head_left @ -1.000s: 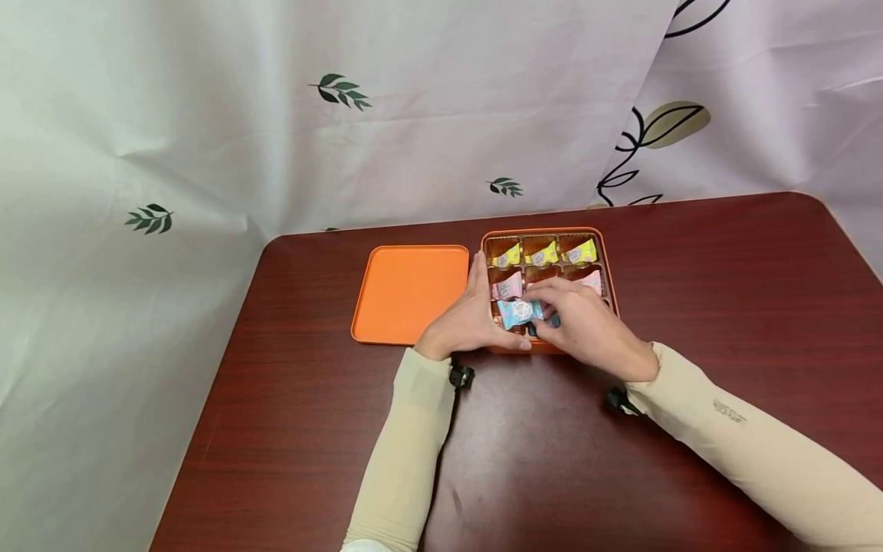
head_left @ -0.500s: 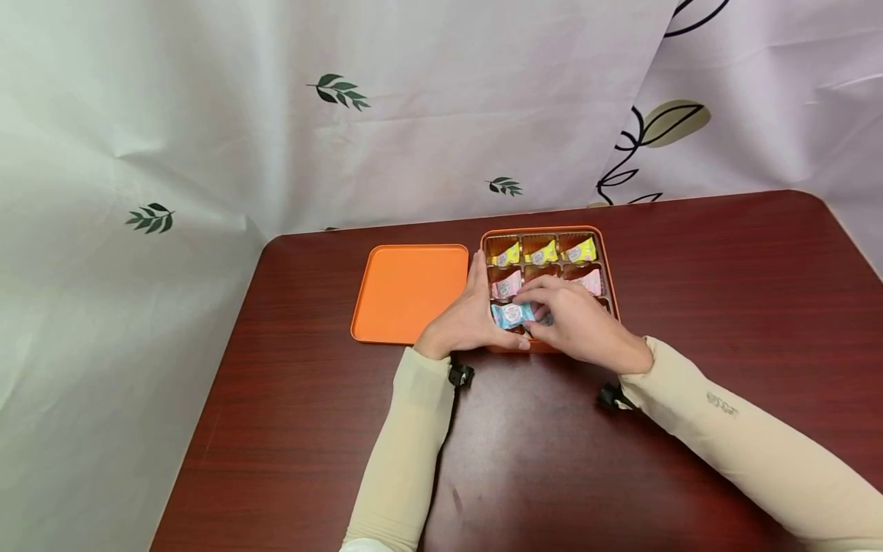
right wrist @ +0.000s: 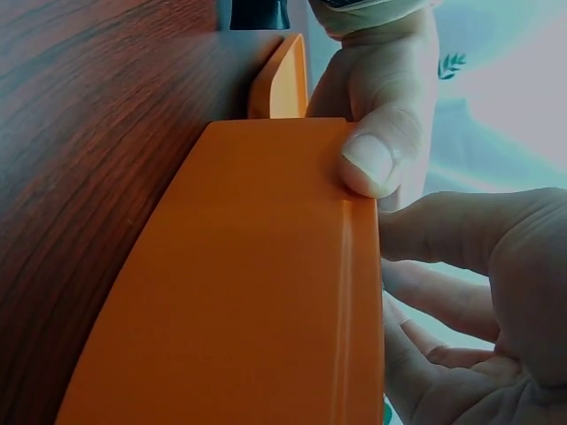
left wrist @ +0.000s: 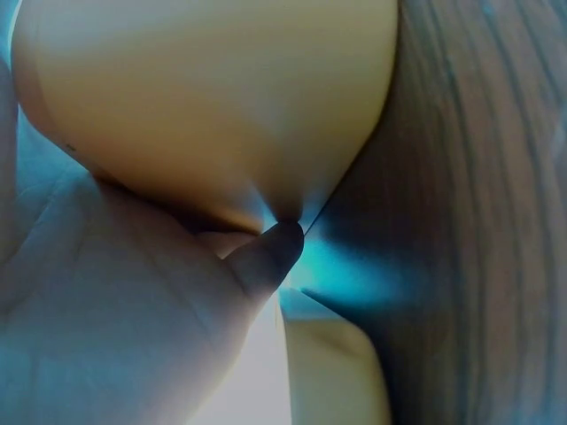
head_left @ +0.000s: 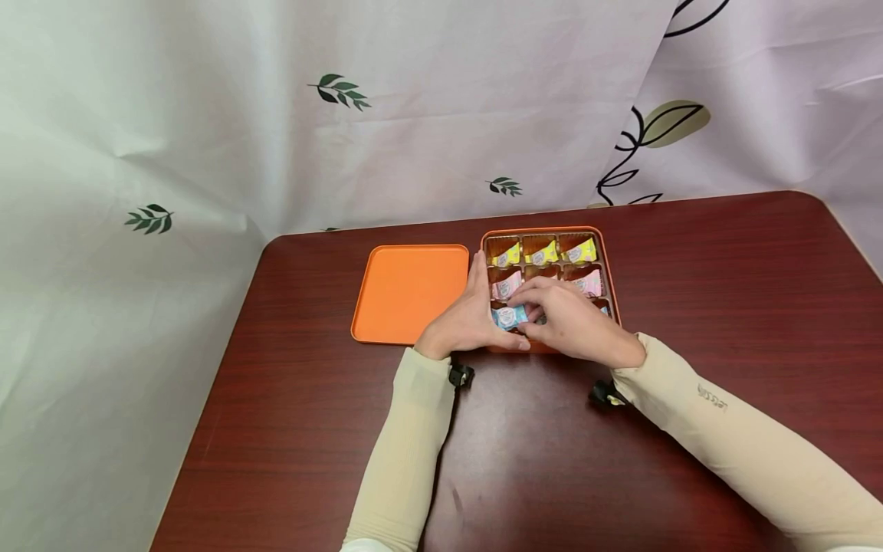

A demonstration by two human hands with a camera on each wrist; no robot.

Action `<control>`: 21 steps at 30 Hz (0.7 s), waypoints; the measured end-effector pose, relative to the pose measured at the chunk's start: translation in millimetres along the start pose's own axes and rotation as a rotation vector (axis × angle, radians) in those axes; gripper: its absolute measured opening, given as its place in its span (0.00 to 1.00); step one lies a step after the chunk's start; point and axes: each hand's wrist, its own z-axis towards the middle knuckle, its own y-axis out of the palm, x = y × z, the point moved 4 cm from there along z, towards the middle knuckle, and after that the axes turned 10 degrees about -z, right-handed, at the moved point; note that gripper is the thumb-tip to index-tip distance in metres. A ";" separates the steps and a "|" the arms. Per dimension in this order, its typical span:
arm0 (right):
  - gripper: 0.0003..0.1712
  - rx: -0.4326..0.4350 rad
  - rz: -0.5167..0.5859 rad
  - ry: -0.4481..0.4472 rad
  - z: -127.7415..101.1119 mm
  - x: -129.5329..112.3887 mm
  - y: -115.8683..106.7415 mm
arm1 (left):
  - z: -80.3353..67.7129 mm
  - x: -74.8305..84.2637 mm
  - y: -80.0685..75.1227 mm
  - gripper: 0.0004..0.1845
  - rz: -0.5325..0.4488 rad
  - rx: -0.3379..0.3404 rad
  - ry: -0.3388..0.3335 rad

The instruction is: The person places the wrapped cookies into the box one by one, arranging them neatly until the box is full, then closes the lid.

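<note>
An orange box [head_left: 614,307] holds a brown divided tray of wrapped candies. My left hand [head_left: 461,320] lies along its left side with fingers straight; the thumb [right wrist: 372,155] rests on the front wall's upper edge in the right wrist view. Over the front-left compartment, my right hand [head_left: 571,322] pinches the right end of a blue-wrapped candy [head_left: 509,317]. Yellow candies [head_left: 541,253] sit in the back row. Pink ones [head_left: 507,285] show in the middle row, where my right hand covers part. That hand also hides most of the front row.
An orange lid [head_left: 410,295] lies flat to the left of the box, close by my left hand. Both stand near the back of a dark red wooden table [head_left: 524,460]. A leaf-patterned white cloth [head_left: 428,115] hangs behind.
My right hand has moved slightly left, bringing the blue candy down into the front-left compartment. The left hand and the box have stayed in place.
</note>
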 end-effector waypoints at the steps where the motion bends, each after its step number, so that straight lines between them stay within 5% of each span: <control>1: 0.17 -0.004 0.001 0.001 0.1 -0.1 0.4 | -0.1 0.1 0.0 0.83 0.000 0.001 0.000; 21: 0.15 -0.019 -0.043 -0.017 -1.3 -4.8 2.1 | -0.8 1.3 0.8 0.84 0.001 0.012 0.012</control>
